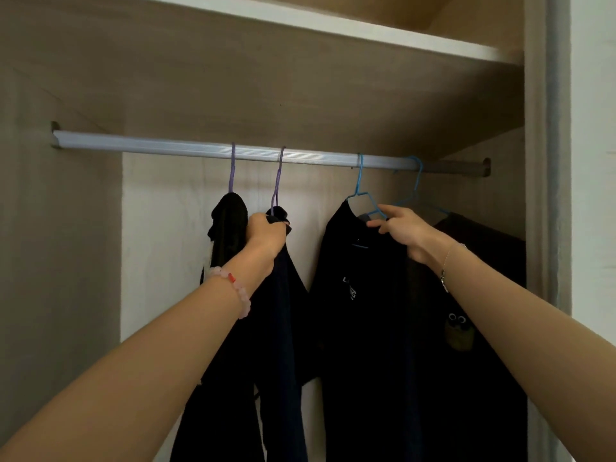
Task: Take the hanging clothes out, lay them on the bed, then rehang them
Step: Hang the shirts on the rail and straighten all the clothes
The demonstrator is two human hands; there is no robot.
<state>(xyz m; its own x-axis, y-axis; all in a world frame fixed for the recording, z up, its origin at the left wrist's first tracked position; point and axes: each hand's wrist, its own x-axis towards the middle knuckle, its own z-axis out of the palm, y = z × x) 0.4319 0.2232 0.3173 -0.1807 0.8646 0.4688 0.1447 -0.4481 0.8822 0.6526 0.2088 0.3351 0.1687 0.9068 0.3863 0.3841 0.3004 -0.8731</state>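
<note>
Several dark garments hang from a silver rail (150,145) inside an open wardrobe. Two hang on purple hangers (232,168) (277,181) at the middle, two on blue hangers (361,191) (415,188) at the right. My left hand (265,233) is closed around the top of the second dark garment (283,295), just below its purple hook. My right hand (401,228) pinches the collar of the black printed shirt (353,295) at the shoulder of its blue hanger. The rightmost garment (483,295) carries a small googly-eyed patch.
A white shelf (333,25) runs above the rail. The wardrobe's side panel (60,228) stands at the left and its frame post (546,195) at the right. The left stretch of the rail carries no hangers.
</note>
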